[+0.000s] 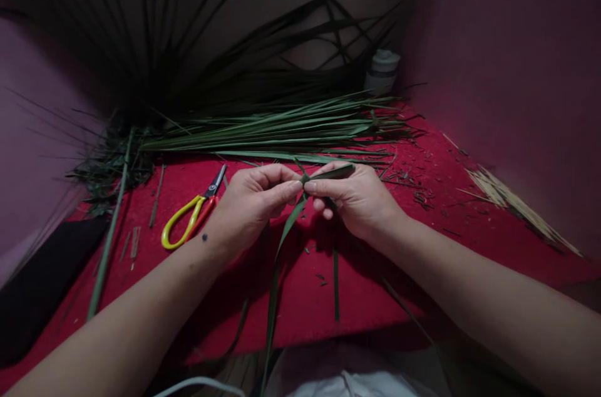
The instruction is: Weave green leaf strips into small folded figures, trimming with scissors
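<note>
Both hands meet over the middle of the red cloth, pinching a folded green leaf strip [290,221] where it crosses in a small knot. My left hand [256,193] grips the knot's left side between thumb and forefinger. From the right, my right hand [359,193] pinches the same knot, with a short flat end of leaf lying above its thumb. A long tail of the strip hangs down past the table's front edge. Close to my left wrist lie scissors [190,215] with yellow and red handles, partly hidden behind the wrist.
A bundle of long green leaves [272,128] lies across the back of the red cloth [310,303]. Behind it stands a white container [382,71]. Pale thin sticks [521,206] lie at right, a black flat object [51,284] at left. Leaf scraps are scattered about.
</note>
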Tool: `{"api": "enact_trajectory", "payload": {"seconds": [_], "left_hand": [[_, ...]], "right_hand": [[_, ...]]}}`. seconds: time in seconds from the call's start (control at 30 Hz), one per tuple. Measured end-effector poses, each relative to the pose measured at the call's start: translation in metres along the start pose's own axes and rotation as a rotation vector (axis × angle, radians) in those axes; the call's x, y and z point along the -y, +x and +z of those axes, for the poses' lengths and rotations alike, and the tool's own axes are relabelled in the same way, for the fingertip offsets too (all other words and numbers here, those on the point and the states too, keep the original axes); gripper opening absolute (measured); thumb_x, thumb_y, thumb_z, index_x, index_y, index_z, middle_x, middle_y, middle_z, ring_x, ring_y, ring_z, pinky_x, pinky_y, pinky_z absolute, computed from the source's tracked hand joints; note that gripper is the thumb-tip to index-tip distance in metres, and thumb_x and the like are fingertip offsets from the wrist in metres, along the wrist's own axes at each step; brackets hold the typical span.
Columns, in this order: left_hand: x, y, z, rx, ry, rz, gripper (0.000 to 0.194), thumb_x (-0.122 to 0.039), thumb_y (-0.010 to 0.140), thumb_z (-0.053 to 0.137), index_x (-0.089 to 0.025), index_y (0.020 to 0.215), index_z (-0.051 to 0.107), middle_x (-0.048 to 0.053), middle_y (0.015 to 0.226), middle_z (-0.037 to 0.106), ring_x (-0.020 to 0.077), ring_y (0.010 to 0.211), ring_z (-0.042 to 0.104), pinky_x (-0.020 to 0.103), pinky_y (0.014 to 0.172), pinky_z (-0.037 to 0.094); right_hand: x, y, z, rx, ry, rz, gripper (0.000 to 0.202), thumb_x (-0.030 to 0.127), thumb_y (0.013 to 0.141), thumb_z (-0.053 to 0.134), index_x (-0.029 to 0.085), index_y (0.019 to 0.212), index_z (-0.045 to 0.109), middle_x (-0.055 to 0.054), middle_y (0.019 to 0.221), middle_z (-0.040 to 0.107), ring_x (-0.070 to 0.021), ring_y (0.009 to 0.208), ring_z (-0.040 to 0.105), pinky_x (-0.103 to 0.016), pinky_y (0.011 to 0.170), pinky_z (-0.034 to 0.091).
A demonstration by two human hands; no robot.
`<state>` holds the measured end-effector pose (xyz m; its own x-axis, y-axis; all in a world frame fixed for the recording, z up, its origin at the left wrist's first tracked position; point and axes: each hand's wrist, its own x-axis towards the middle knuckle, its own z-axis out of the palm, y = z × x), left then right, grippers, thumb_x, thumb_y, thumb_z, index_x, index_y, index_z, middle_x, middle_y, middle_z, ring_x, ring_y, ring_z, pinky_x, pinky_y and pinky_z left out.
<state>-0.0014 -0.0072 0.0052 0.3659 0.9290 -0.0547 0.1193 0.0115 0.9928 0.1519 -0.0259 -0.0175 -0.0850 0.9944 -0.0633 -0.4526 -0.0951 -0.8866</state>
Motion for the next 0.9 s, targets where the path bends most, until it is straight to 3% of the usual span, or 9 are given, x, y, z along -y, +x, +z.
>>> {"api": "enact_trajectory", "payload": {"seconds": [0.17,0.33,0.53,0.73,0.9], "left_hand": [[-0.002,0.0,0.0,0.031,-0.088,-0.057,0.012,-0.024,0.071,0.069,-0.015,0.073,0.061,-0.005,0.057,0.054,0.0021,0.041,0.038,0.015,0.039,0.025],[-0.004,-0.001,0.002,0.088,-0.17,-0.154,0.013,-0.027,0.074,0.066,-0.016,0.073,0.058,-0.003,0.054,0.057,0.0068,0.041,0.047,0.016,0.037,0.031],[-0.002,0.005,0.002,0.053,-0.307,-0.205,0.012,-0.017,0.068,0.069,-0.013,0.067,0.058,-0.006,0.049,0.05,0.0009,0.037,0.034,0.013,0.036,0.022],[0.003,0.005,0.003,0.041,-0.313,-0.203,0.012,-0.014,0.068,0.068,-0.014,0.07,0.056,-0.004,0.05,0.054,0.0025,0.035,0.04,0.013,0.034,0.024],[0.006,0.006,0.001,0.126,-0.344,-0.261,0.01,-0.013,0.07,0.064,-0.013,0.069,0.054,-0.002,0.05,0.057,0.0028,0.032,0.041,0.013,0.032,0.023]], "right_hand": [[0.003,0.003,-0.004,0.043,0.046,-0.007,0.013,0.015,0.06,0.071,0.012,0.062,0.058,0.004,0.043,0.054,-0.0055,0.036,0.046,-0.014,0.03,0.032],[0.005,0.006,-0.006,0.102,0.042,0.041,0.014,0.015,0.06,0.072,0.011,0.062,0.059,0.003,0.044,0.055,-0.0055,0.036,0.046,-0.013,0.029,0.03],[0.004,0.006,-0.006,0.079,0.09,0.056,0.017,0.018,0.06,0.074,0.013,0.066,0.058,0.004,0.047,0.056,-0.0061,0.036,0.048,-0.014,0.031,0.034],[0.0,0.007,-0.006,0.059,0.082,0.05,0.013,0.017,0.06,0.072,0.011,0.063,0.061,0.003,0.047,0.055,-0.0051,0.036,0.046,-0.014,0.03,0.034],[-0.003,0.007,-0.006,0.021,0.045,0.022,0.012,0.017,0.06,0.073,0.011,0.063,0.063,0.002,0.049,0.056,-0.006,0.038,0.048,-0.015,0.031,0.035]]}}
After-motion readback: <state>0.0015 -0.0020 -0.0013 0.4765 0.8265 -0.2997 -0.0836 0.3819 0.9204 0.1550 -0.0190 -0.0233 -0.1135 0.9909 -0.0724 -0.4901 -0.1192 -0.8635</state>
